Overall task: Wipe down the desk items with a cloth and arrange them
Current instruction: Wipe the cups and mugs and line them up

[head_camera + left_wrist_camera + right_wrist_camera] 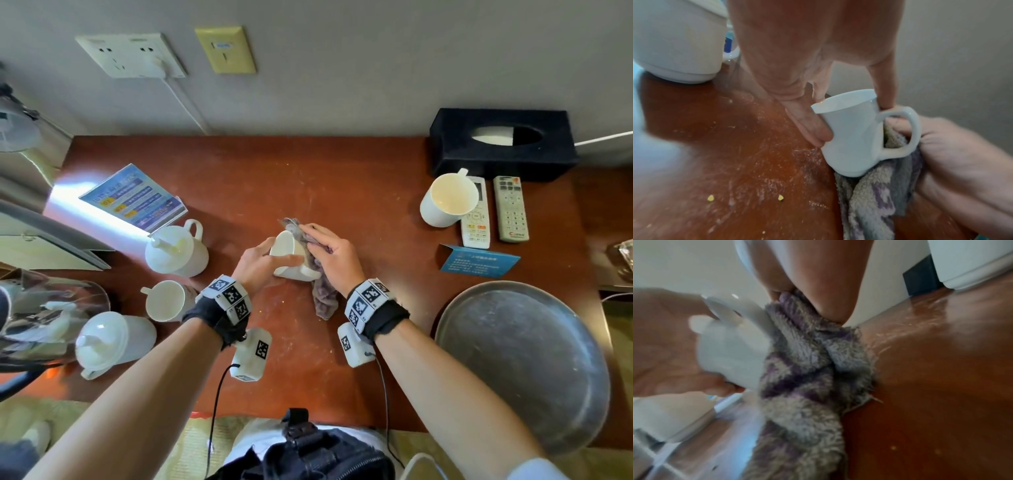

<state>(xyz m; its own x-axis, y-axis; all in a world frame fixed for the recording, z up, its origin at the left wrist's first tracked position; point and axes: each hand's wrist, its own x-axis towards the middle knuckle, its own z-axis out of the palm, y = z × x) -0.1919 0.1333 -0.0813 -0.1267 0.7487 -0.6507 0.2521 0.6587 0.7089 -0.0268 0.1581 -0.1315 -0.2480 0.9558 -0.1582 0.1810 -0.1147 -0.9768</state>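
My left hand [263, 260] grips a white mug [289, 253] tilted above the middle of the red-brown desk [359, 192]. In the left wrist view the thumb and fingers [809, 126] clasp the mug [851, 134] near its rim, with the handle toward the right hand. My right hand [329, 253] presses a grey and purple cloth [323, 294] against the mug's side. The cloth [807, 369] hangs down past the mug [731, 350] to the desk. The mug's far side is hidden by the cloth.
On the left stand a lidded white teapot [176, 248], a mug [168, 301], a lidded mug on its side [113, 339] and a blue sign stand [135, 195]. At the right are a mug [447, 200], two remotes [510, 209], a black tissue box [500, 144], a blue card [479, 260] and a round metal tray [524, 366].
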